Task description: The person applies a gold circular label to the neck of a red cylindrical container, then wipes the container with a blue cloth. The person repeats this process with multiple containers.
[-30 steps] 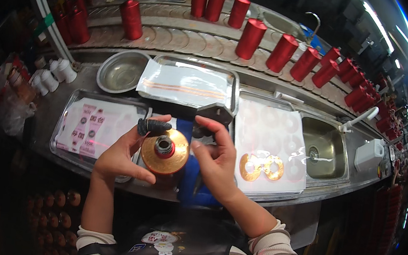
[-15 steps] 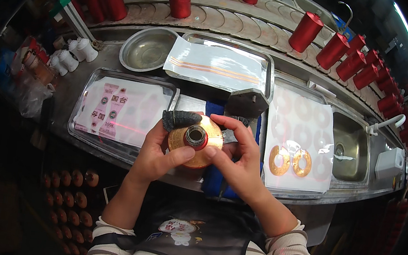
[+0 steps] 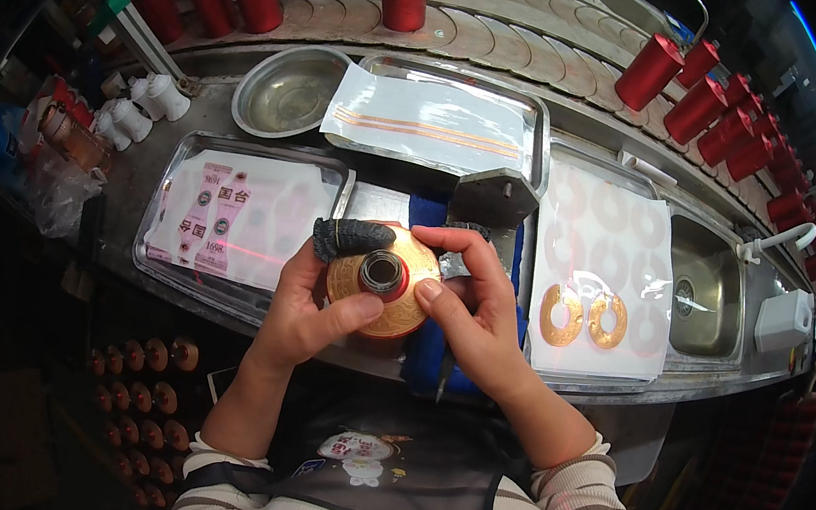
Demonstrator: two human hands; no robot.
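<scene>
Noted pink strips (image 3: 199, 216) at left, laid flat, presumably against creasing. Observed left hand (image 3: 297, 308) grasping gold-topped bottle (image 3: 404, 309) at near centre, mouth upward, probably for steadiness. Saw right hand (image 3: 481, 319) gripping opposite rim, thumb on gold. Found gold rings (image 3: 548, 321) at right, spaced apart, apparently against overlap.

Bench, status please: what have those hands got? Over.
Left hand, right hand: both holding gold-topped bottle. Uncapped mouth faces camera. Nothing seen blocking them.
</scene>
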